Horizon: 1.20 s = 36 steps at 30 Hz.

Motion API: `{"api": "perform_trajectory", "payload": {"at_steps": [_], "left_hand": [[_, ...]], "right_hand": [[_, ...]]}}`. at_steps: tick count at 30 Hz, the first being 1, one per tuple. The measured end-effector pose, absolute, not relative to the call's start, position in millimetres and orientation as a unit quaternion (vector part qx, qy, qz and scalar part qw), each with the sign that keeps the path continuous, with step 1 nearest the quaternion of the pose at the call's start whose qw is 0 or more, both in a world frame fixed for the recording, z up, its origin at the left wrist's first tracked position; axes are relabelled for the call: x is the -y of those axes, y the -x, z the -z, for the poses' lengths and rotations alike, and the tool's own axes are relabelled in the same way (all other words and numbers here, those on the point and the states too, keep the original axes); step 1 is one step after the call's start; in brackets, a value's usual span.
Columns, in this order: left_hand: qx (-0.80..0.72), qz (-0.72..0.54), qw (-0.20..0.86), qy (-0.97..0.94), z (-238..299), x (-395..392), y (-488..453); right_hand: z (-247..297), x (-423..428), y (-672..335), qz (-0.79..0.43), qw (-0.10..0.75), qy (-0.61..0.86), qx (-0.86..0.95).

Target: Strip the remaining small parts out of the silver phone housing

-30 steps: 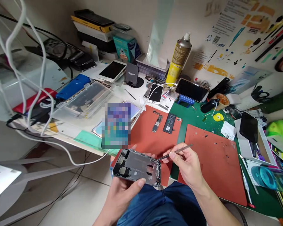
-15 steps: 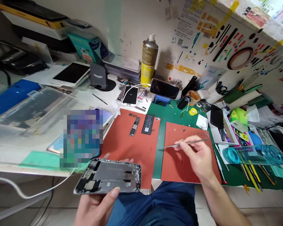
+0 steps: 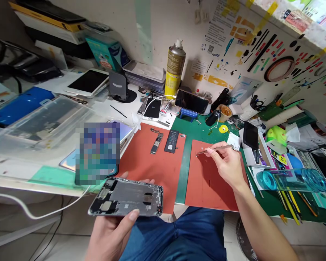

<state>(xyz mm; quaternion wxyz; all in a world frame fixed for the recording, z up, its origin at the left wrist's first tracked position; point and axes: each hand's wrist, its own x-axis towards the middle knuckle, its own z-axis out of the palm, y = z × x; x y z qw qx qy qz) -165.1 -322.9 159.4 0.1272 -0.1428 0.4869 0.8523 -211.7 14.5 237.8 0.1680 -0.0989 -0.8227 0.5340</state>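
My left hand (image 3: 112, 232) grips an opened phone rear housing (image 3: 127, 198), inner side up, held level over my lap just off the desk's front edge. My right hand (image 3: 226, 165) pinches metal tweezers (image 3: 216, 148), tips pointing left and touching down near small screws at the top of the right red mat (image 3: 209, 181). On the left red mat (image 3: 149, 168) lie a logic board (image 3: 156, 140) and a black battery (image 3: 172, 140).
A yellow spray can (image 3: 174, 67) stands at the wall. A phone on a blue stand (image 3: 192, 102), a white cable (image 3: 152, 103), clear plastic trays (image 3: 40, 123), a teal bottle lying down (image 3: 292, 179), and hand tools (image 3: 288, 199) crowd the green mat (image 3: 274, 203).
My right hand carried the tweezers away from the housing, rightward and up to the far part of the right red mat. The left hand kept the housing, now lower.
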Motion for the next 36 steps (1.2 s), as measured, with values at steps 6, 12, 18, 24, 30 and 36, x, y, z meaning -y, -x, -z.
{"api": "perform_trajectory", "payload": {"at_steps": [6,12,18,24,30,36], "left_hand": [[-0.482,-0.854,0.140,0.139,-161,323,165],[-0.472,-0.862,0.136,0.129,-165,318,162],[-0.482,-0.861,0.139,0.080,-170,313,161],[-0.485,-0.863,0.136,0.046,-179,312,162],[-0.481,-0.863,0.149,0.039,-184,312,164],[-0.484,-0.862,0.144,0.045,-187,312,166]], "right_hand": [[-241,-13,196,-0.554,0.192,0.119,0.801],[-241,18,175,-0.617,0.184,0.110,0.757],[-229,85,150,-0.679,0.125,0.023,0.723],[-212,105,164,-0.697,0.109,0.005,0.709],[-206,103,168,-0.680,0.098,0.003,0.727],[-206,104,169,-0.692,0.081,0.010,0.717]]}}
